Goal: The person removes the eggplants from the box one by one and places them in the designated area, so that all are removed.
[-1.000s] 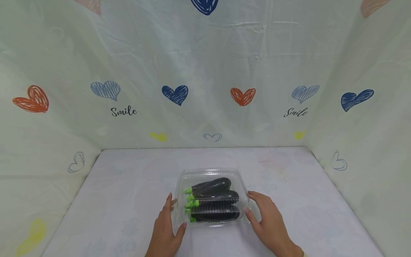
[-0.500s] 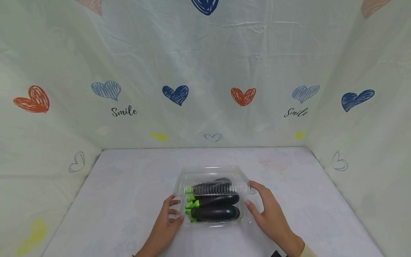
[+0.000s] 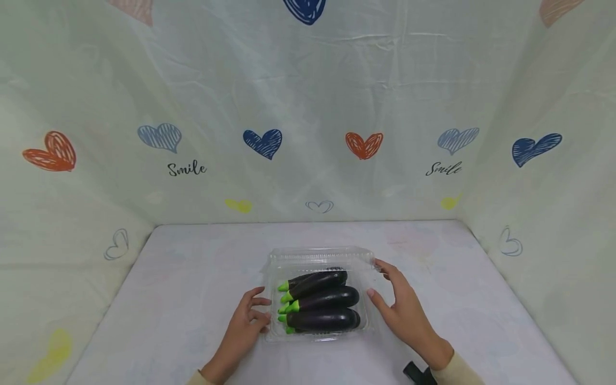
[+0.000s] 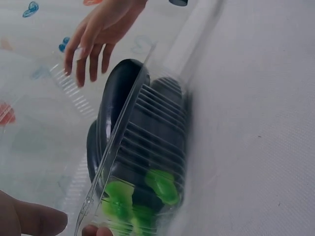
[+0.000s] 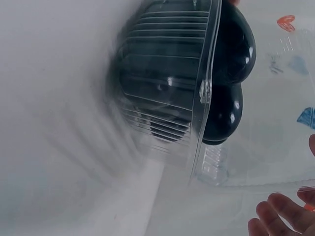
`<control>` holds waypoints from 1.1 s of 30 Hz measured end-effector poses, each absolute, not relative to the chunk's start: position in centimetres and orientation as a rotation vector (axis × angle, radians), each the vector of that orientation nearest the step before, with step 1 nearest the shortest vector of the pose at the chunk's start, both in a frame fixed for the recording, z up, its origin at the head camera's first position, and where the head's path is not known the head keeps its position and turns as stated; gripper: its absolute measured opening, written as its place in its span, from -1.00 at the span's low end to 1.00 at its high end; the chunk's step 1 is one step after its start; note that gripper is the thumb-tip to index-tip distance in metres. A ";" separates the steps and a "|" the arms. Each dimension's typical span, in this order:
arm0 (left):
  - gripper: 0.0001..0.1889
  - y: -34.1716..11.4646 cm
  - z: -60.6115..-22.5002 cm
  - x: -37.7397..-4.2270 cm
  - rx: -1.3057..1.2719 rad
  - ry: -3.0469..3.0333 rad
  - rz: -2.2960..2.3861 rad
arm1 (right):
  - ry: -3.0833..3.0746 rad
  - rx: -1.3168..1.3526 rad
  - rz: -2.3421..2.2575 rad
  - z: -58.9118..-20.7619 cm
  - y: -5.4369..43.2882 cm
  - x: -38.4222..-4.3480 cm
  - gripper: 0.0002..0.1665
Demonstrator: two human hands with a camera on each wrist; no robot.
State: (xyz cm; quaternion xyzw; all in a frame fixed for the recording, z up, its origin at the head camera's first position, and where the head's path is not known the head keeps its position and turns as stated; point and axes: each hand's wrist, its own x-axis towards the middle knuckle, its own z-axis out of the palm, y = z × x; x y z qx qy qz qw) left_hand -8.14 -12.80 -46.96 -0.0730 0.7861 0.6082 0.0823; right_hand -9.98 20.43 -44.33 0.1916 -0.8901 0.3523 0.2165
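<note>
Tipped lid back — bared eggplants, likely easier to reach, in box between surface side edges. Spread right hand at lid — couldn't tell if pinching box with left hand.

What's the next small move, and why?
Probably ease the raised clear plastic lid farther back with the right hand: its fingers are at the lid's corner, the glossy black, green-stemmed eggplants lie uncovered in the clear plastic tray, and the left hand is at its rim.
</note>
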 end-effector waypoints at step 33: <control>-0.36 -13.3 -47.4 -8.9 -0.280 2.205 1.910 | -2.458 0.599 1.192 -45.5 20.7 -14.8 -0.13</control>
